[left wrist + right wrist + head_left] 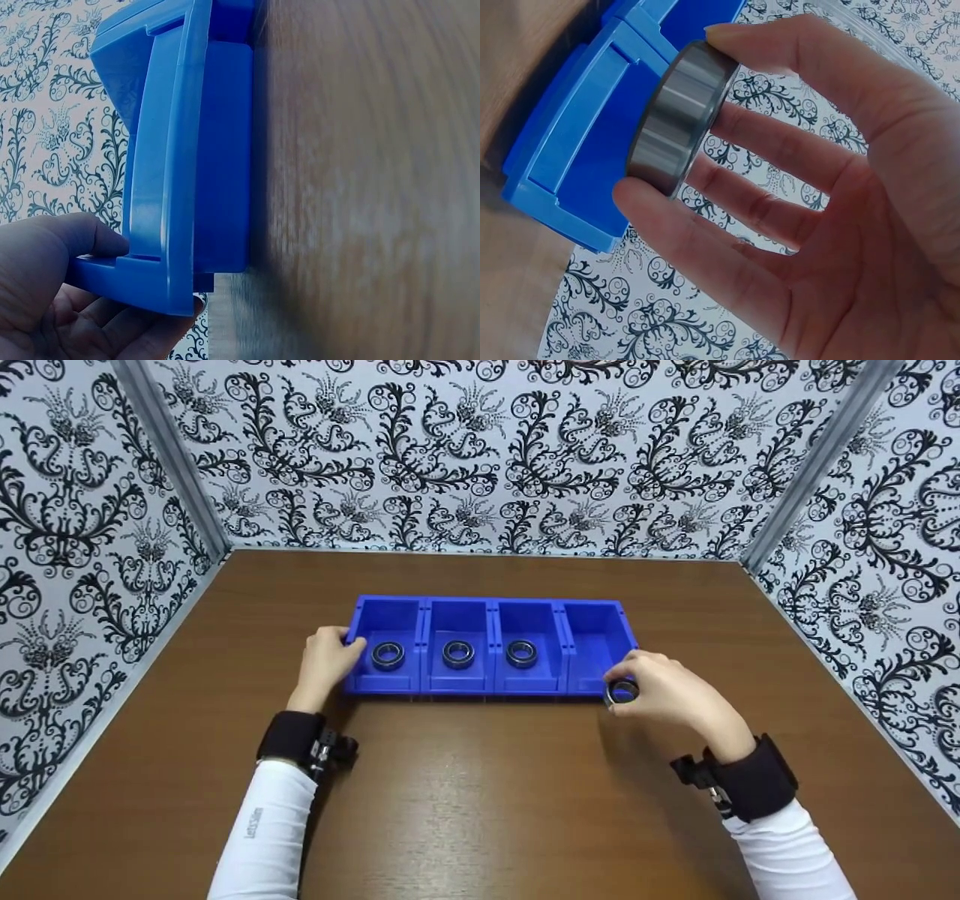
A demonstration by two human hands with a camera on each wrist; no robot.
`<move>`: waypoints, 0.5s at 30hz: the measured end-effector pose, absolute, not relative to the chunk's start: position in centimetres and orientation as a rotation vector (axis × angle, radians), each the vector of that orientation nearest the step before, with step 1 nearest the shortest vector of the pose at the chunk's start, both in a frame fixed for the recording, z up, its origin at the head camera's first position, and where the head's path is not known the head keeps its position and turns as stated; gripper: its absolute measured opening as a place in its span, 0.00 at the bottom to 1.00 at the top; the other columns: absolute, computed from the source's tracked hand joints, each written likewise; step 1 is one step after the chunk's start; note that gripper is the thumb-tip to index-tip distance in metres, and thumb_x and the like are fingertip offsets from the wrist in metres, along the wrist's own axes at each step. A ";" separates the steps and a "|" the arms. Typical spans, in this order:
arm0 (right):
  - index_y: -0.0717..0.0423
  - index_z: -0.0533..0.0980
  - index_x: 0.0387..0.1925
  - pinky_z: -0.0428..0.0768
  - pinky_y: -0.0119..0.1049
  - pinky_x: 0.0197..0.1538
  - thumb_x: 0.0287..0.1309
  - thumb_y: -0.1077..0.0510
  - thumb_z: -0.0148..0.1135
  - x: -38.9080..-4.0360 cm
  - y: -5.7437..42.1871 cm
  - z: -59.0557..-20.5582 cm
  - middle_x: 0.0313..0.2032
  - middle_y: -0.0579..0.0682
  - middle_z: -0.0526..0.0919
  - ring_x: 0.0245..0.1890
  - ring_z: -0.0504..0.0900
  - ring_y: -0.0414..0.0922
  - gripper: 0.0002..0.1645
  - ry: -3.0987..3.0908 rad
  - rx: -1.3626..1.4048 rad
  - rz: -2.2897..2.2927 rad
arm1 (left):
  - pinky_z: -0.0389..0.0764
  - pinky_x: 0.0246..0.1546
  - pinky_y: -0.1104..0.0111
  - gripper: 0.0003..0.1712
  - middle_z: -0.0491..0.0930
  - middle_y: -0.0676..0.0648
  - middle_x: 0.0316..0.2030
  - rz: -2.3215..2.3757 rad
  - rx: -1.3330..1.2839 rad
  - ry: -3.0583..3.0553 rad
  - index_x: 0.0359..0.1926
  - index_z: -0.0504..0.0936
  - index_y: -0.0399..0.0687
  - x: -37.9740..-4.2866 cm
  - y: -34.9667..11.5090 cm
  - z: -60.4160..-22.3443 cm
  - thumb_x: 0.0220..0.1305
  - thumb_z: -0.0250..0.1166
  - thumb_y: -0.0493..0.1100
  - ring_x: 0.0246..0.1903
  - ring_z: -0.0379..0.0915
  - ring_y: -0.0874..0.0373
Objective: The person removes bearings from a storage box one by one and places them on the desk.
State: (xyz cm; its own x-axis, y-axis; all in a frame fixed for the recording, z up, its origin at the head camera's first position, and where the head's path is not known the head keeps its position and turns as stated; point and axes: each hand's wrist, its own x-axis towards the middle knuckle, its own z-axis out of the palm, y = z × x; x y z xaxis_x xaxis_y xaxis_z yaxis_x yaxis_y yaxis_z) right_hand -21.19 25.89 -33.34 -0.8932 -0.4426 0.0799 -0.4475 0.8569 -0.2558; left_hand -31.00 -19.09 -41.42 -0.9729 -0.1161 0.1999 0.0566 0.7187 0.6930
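At left, the left hand (324, 661) grips a sideways-running blue bin (457, 619); the right hand (671, 690) pinches a bearing (678, 118) (hole upward).

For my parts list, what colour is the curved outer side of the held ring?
Silver-grey; the held ring shows best in the right wrist view.

On the table (465, 810), a tray (457, 687) holds bearings (458, 665) in its three left compartments (458, 634), another bearing (673, 124) near its right front.

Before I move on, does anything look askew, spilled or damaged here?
Nothing stands out: three bearings lie flat in separate compartments of the blue bin, the right hand pinches another bearing, and the left hand grips the bin's left end.
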 end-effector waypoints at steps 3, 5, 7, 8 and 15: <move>0.56 0.85 0.44 0.79 0.52 0.49 0.48 0.56 0.70 -20.9 25.9 -33.5 0.43 0.54 0.84 0.45 0.82 0.54 0.18 -3.014 0.726 0.433 | 0.61 0.24 0.67 0.14 0.64 0.52 0.17 -1.102 0.045 -2.696 0.20 0.71 0.46 -31.0 -19.1 -41.5 0.62 0.59 0.41 0.21 0.62 0.56; 0.56 0.85 0.44 0.79 0.52 0.49 0.48 0.55 0.70 -20.8 25.9 -33.6 0.42 0.54 0.84 0.45 0.83 0.53 0.18 -3.012 0.730 0.435 | 0.61 0.24 0.67 0.14 0.64 0.52 0.17 -1.101 0.045 -2.695 0.20 0.71 0.46 -31.0 -19.1 -41.5 0.62 0.59 0.42 0.22 0.62 0.56; 0.55 0.85 0.43 0.79 0.51 0.48 0.47 0.56 0.70 -20.7 26.0 -33.8 0.42 0.53 0.84 0.44 0.82 0.53 0.18 -3.010 0.733 0.433 | 0.62 0.25 0.67 0.13 0.66 0.51 0.18 -1.101 0.047 -2.695 0.21 0.72 0.46 -31.0 -19.1 -41.5 0.62 0.59 0.42 0.23 0.63 0.55; 0.55 0.85 0.43 0.79 0.51 0.48 0.47 0.56 0.70 -20.6 26.0 -33.9 0.41 0.52 0.84 0.43 0.82 0.52 0.18 -3.007 0.739 0.432 | 0.62 0.25 0.66 0.12 0.67 0.51 0.19 -1.098 0.047 -2.696 0.22 0.73 0.45 -31.0 -19.1 -41.5 0.62 0.60 0.42 0.23 0.64 0.55; 0.56 0.85 0.42 0.78 0.49 0.45 0.46 0.55 0.72 -20.2 25.9 -34.3 0.40 0.52 0.83 0.41 0.82 0.51 0.19 -3.008 0.762 0.425 | 0.64 0.26 0.66 0.11 0.70 0.49 0.21 -1.095 0.060 -2.704 0.26 0.78 0.42 -30.9 -19.2 -41.4 0.62 0.59 0.42 0.26 0.66 0.52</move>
State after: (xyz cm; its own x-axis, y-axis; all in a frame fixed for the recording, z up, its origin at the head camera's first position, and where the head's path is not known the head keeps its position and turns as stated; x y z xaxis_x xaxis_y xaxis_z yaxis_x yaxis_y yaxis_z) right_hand -20.18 25.92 -34.34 -0.8814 -0.4663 0.0755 -0.4689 0.8446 -0.2585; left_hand -30.95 -19.16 -41.43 -0.9742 -0.1212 0.1905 0.0455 0.7210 0.6914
